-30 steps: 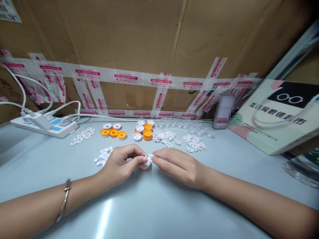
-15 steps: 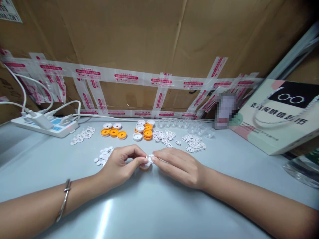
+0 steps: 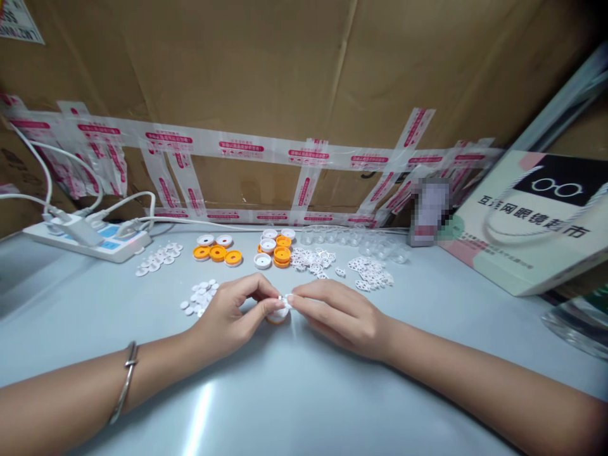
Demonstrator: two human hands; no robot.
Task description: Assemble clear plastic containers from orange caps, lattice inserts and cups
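Pinched between thumb and forefinger of the left hand, a small white piece sits over a round part, white above and orange below, on the table. The right hand has its fingertips against that piece from the other side (its thumb is hidden, so whether it grips or merely touches, I cannot tell). Behind everything stands a cardboard box, banded with pink-and-white tape. A pale bag printed with spectacles leans at the right; a white power strip, crowded with plugs, lies at the left. Clear cups line the back, next to orange and white round caps in two groups. Two heaps of white openwork pieces lie beyond the right hand. Flat white tabs lie near the strip, and little white discs sit just beyond the left hand.
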